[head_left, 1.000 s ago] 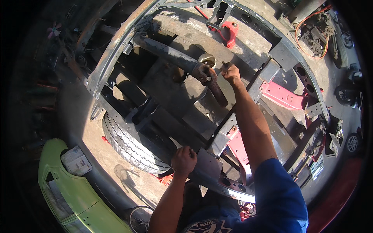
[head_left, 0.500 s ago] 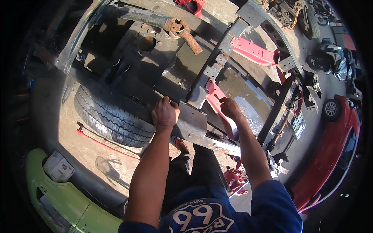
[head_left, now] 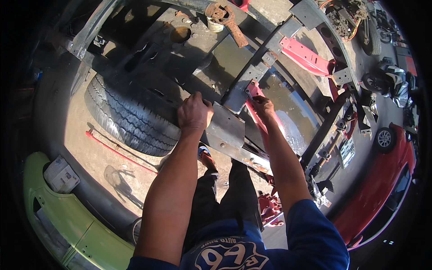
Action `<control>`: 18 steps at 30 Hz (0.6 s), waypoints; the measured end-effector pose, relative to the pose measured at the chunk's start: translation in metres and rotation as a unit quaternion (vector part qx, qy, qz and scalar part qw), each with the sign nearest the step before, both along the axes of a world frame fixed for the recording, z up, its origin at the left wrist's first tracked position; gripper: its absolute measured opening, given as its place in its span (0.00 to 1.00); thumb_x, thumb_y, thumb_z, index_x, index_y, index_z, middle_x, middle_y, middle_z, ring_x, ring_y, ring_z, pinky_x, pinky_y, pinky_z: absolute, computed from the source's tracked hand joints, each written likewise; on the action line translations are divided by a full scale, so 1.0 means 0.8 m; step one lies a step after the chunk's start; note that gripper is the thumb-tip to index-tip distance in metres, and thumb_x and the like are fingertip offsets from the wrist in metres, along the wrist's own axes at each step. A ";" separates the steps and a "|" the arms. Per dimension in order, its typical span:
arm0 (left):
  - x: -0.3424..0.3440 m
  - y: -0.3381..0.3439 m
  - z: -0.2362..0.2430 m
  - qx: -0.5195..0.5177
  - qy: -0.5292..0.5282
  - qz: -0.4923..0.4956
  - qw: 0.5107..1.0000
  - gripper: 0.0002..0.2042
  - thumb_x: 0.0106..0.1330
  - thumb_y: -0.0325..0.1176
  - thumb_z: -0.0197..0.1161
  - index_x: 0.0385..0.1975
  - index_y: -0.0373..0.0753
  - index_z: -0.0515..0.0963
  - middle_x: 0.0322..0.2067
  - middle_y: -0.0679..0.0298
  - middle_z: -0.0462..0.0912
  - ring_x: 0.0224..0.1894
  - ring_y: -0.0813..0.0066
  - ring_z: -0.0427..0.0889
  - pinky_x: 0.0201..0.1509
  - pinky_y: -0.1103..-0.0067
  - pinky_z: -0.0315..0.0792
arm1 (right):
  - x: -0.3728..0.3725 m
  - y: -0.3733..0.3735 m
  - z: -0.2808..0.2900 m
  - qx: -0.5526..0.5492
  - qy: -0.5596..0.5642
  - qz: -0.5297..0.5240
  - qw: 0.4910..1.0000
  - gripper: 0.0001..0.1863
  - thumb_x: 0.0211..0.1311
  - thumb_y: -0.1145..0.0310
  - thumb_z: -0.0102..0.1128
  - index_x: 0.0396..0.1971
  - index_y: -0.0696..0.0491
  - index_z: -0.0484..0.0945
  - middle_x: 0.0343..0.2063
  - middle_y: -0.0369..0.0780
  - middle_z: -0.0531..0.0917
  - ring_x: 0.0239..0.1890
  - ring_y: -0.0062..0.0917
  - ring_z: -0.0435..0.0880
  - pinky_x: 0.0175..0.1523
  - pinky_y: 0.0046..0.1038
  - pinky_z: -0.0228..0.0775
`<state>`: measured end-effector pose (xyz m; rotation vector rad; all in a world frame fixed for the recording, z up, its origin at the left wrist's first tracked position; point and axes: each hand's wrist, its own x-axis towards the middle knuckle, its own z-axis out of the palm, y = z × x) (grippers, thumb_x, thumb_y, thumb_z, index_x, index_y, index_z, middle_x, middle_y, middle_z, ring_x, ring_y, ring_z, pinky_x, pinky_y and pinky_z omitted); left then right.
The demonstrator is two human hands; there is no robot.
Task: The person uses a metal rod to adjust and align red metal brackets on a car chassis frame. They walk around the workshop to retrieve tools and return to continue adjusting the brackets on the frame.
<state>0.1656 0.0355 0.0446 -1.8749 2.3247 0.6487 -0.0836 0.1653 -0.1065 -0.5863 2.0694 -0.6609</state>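
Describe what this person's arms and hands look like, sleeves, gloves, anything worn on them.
Both hands are bare, with no gloves: the left hand and the right hand. No watch or wristband shows. The forearms are uncovered, and short blue fabric sleeves end above the elbows.

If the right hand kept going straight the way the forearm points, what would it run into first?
The right hand already rests on the red bar. Straight on, up and slightly left, it would likely meet the grey steel crossmember just beyond, though depth is hard to judge in this view.
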 end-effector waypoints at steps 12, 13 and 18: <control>-0.003 0.004 -0.002 -0.043 0.017 0.027 0.999 0.08 0.60 0.39 0.59 0.31 0.41 0.79 0.36 0.56 0.85 0.40 0.51 0.84 0.45 0.61 0.77 | -0.012 -0.019 0.048 0.073 -0.093 0.037 0.992 0.14 0.69 0.61 0.56 0.41 0.58 0.80 0.26 0.41 0.85 0.20 0.22 0.80 0.22 0.26 0.71; -0.004 0.004 -0.001 -0.041 0.019 0.026 0.999 0.08 0.60 0.39 0.59 0.30 0.41 0.79 0.36 0.56 0.85 0.40 0.52 0.84 0.45 0.61 0.77 | -0.006 -0.020 0.050 0.078 -0.106 0.035 0.991 0.15 0.70 0.59 0.56 0.40 0.58 0.79 0.25 0.41 0.84 0.19 0.24 0.80 0.21 0.27 0.71; -0.003 0.004 -0.001 -0.045 0.025 0.032 0.998 0.08 0.60 0.38 0.60 0.30 0.41 0.79 0.34 0.56 0.85 0.39 0.52 0.84 0.43 0.61 0.77 | 0.004 -0.008 0.013 0.091 -0.038 0.098 0.990 0.18 0.72 0.54 0.48 0.42 0.53 0.78 0.25 0.44 0.82 0.22 0.28 0.83 0.27 0.34 0.75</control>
